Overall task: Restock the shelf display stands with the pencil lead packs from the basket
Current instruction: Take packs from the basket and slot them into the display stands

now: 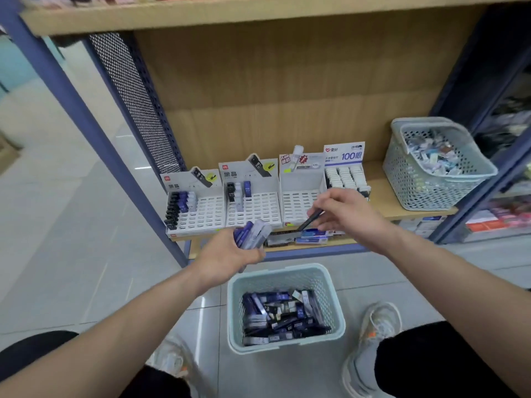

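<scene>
A left hand [230, 251] grips a bundle of blue-and-grey lead packs [253, 234]; the right hand [342, 212] pinches one slim black pack [311, 219] above white slotted display stands [253, 208].

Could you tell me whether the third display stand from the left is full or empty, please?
Empty, as far as shows: the third display stand shows only bare slots, though the right hand covers its front corner.

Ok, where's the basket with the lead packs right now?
The basket sits on the floor at bottom centre of the head view, between the person's shoes, just below the shelf with the display stands.
</scene>
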Available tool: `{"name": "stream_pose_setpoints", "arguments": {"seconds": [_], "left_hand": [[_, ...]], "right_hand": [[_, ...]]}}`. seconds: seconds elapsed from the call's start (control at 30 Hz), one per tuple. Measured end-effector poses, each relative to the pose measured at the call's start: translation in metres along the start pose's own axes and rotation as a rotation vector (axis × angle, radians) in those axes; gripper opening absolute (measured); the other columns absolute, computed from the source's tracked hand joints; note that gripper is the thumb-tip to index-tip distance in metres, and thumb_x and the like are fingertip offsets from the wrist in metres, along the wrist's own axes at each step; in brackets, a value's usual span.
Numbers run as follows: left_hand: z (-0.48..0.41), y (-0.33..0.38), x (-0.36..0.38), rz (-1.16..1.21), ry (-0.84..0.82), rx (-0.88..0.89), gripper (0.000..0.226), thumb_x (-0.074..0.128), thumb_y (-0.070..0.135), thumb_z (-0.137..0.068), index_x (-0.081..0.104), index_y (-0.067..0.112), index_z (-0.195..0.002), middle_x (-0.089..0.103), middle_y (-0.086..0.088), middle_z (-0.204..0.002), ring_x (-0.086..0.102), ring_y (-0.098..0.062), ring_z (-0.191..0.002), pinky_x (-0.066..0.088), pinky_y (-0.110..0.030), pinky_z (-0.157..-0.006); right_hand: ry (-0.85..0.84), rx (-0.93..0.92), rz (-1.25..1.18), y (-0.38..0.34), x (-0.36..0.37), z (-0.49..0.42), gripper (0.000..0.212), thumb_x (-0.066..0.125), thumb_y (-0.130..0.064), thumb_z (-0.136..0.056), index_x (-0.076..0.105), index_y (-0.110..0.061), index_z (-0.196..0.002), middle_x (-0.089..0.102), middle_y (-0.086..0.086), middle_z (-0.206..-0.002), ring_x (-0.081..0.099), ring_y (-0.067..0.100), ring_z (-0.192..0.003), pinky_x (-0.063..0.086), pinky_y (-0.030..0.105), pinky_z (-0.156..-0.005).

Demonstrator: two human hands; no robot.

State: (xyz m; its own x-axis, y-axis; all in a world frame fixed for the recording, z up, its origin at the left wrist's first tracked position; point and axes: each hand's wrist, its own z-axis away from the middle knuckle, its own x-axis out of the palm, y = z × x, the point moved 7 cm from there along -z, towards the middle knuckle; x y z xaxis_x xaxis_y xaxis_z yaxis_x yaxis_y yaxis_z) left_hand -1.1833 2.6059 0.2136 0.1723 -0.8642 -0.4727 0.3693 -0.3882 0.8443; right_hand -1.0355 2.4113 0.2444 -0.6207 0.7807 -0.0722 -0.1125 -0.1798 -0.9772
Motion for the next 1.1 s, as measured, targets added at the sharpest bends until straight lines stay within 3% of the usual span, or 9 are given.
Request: {"name": "stream_pose_setpoints", "arguments": {"seconds": [0.13, 0.23, 0.33, 0.47, 0.6, 0.77, 0.9, 1.0, 1.1], "left_hand": [[0.003, 0.011, -0.018, -0.002, 0.066, 0.028, 0.028, 0.083, 0.027, -0.081, 0.057, 0.015, -0.078, 0.051, 0.011, -0.046, 0.043, -0.001, -0.038, 0.032, -0.014, -0.037], [-0.007, 0.005, -0.025, 0.052, 0.104, 0.011, 0.028, 0.083, 0.025, -0.082, 0.057, 0.017, -0.076, 0.050, 0.013, -0.047, 0.043, -0.002, -0.041, 0.038, -0.019, -0.045], [-0.021, -0.001, -0.033, 0.045, 0.130, 0.005, 0.027, 0.084, 0.031, -0.080, 0.062, 0.017, -0.079, 0.054, 0.013, -0.054, 0.049, -0.008, -0.052, 0.045, -0.029, -0.059], [-0.026, -0.012, -0.048, 0.015, 0.165, 0.002, 0.030, 0.084, 0.033, -0.079, 0.059, 0.017, -0.076, 0.052, 0.015, -0.050, 0.044, -0.001, -0.046, 0.038, -0.015, -0.048], [-0.024, -0.037, -0.073, 0.011, 0.207, -0.047, 0.031, 0.084, 0.031, -0.079, 0.057, 0.018, -0.069, 0.050, 0.012, -0.048, 0.042, -0.003, -0.044, 0.035, -0.017, -0.044], [-0.016, -0.059, -0.106, 0.055, 0.247, -0.055, 0.018, 0.082, 0.028, -0.081, 0.066, 0.027, -0.073, 0.057, 0.017, -0.052, 0.047, 0.000, -0.045, 0.037, -0.011, -0.045], [-0.005, -0.085, -0.144, -0.015, 0.350, -0.106, 0.017, 0.082, 0.023, -0.079, 0.065, 0.020, -0.077, 0.058, 0.018, -0.054, 0.047, -0.002, -0.046, 0.035, -0.010, -0.044], [0.008, -0.103, -0.165, -0.101, 0.394, -0.143, 0.022, 0.081, 0.024, -0.079, 0.059, 0.025, -0.073, 0.056, 0.021, -0.053, 0.048, -0.002, -0.046, 0.035, -0.011, -0.043], [0.017, -0.119, -0.180, -0.156, 0.424, -0.186, 0.027, 0.080, 0.028, -0.077, 0.054, 0.025, -0.070, 0.054, 0.019, -0.054, 0.046, -0.006, -0.047, 0.038, -0.013, -0.045]], "right_hand": [[-0.082, -0.041, 0.123, -0.015, 0.000, 0.001, 0.007, 0.059, -0.002, -0.098, 0.065, -0.006, -0.099, 0.077, 0.010, -0.099, 0.071, 0.017, -0.079, 0.055, 0.019, -0.065], [-0.130, -0.045, 0.148, -0.012, 0.003, -0.009, 0.023, 0.060, 0.007, -0.094, 0.065, -0.010, -0.109, 0.077, 0.006, -0.102, 0.072, 0.016, -0.085, 0.054, 0.017, -0.067], [-0.086, -0.046, 0.149, -0.005, 0.005, -0.027, 0.033, 0.073, 0.006, -0.085, 0.065, -0.014, -0.109, 0.076, 0.009, -0.097, 0.075, 0.022, -0.083, 0.059, 0.025, -0.072], [0.003, 0.003, 0.145, 0.007, 0.016, -0.056, 0.040, 0.085, -0.001, -0.075, 0.063, -0.012, -0.106, 0.075, 0.013, -0.084, 0.074, 0.025, -0.074, 0.061, 0.033, -0.072], [-0.003, -0.030, 0.190, 0.008, 0.050, -0.099, 0.026, 0.079, -0.004, -0.083, 0.063, -0.011, -0.101, 0.073, 0.007, -0.071, 0.070, 0.019, -0.067, 0.059, 0.030, -0.069], [-0.081, -0.069, 0.252, 0.016, 0.115, -0.156, 0.014, 0.063, 0.002, -0.094, 0.062, -0.011, -0.100, 0.075, 0.007, -0.073, 0.073, 0.019, -0.075, 0.060, 0.031, -0.075], [-0.161, -0.108, 0.400, 0.026, 0.177, -0.198, 0.014, 0.068, -0.008, -0.093, 0.066, -0.019, -0.101, 0.076, -0.002, -0.080, 0.073, 0.018, -0.074, 0.059, 0.038, -0.073], [-0.183, -0.177, 0.493, 0.036, 0.217, -0.227, 0.014, 0.070, -0.011, -0.092, 0.069, -0.023, -0.097, 0.074, 0.001, -0.093, 0.064, 0.000, -0.061, 0.048, 0.016, -0.053], [-0.131, -0.240, 0.603, 0.046, 0.242, -0.254, 0.013, 0.067, -0.008, -0.094, 0.071, -0.018, -0.102, 0.069, 0.000, -0.094, 0.063, 0.006, -0.082, 0.048, 0.013, -0.070]]}}
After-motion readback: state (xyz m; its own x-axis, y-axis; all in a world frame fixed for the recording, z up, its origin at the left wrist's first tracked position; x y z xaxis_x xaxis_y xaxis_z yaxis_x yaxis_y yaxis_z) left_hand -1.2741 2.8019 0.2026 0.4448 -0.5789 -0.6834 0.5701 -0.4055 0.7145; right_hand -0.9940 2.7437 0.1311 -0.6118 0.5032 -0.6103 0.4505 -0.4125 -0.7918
